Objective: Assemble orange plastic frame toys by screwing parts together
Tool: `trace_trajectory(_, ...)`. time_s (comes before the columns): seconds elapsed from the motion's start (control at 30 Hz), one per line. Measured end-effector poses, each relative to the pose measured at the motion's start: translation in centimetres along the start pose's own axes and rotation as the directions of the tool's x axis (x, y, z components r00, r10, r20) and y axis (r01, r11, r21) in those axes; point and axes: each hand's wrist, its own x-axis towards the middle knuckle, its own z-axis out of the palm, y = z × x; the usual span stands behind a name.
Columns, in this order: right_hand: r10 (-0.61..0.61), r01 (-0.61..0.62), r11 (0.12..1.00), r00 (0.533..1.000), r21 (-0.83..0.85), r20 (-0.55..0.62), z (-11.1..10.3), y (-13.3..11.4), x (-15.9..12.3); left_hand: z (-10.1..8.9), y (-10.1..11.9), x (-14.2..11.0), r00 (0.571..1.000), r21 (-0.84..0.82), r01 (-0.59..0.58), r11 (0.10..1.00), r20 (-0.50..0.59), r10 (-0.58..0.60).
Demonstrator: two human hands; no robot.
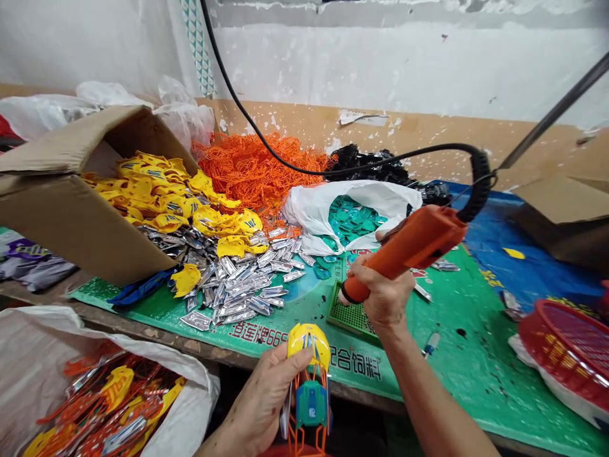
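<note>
My left hand [264,400] grips a toy vehicle body [311,406] at the table's front edge. The body has a yellow front shell, an orange tube frame and a teal panel on top. My right hand [387,295] is wrapped round an orange electric screwdriver [413,244], its nose pointing down and left. Below that nose lies a green perforated tray [349,317]; the screwdriver's tip is hard to make out. A black coiled cable [480,174] leaves the tool's rear end.
A tipped cardboard box [71,209] spills yellow shells [162,190]. Silver parts [247,285], orange frames [257,168] and a white bag [314,209] of teal panels lie nearby. A red basket [566,355] stands right. Lower left, a white sack [190,381] holds similar assemblies. A small screwdriver [432,343] lies on the green sheet.
</note>
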Motion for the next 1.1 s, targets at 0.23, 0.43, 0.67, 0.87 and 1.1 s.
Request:
trace_trajectory(0.23,0.006,-0.007,0.999,1.0,-0.033,-0.007,-0.03,0.7,0.0,-0.17,-0.22,0.29,1.0,0.007,-0.004,1.0,-0.019,0.004)
trace_trajectory(0.43,0.0,-0.001,0.998,1.0,-0.059,-0.014,-0.07,0.73,0.05,-0.49,-0.57,0.33,0.999,0.015,0.004,1.0,-0.032,-0.004)
trace_trajectory(0.67,0.011,-0.012,0.997,1.0,-0.078,-0.01,0.23,0.07,-0.29,-0.41,-0.56,0.6,0.998,-0.015,-0.007,1.0,-0.063,0.006)
trace_trajectory(0.87,0.012,-0.014,0.996,1.0,-0.092,-0.017,0.43,-0.09,-0.32,-0.46,-0.61,0.85,0.997,-0.01,0.003,1.0,-0.071,-0.004)
trace_trajectory(1.1,0.025,-0.026,0.994,1.0,-0.11,-0.01,0.37,-0.17,-0.34,-0.46,-0.65,0.81,0.998,-0.019,0.005,1.0,-0.057,-0.007)
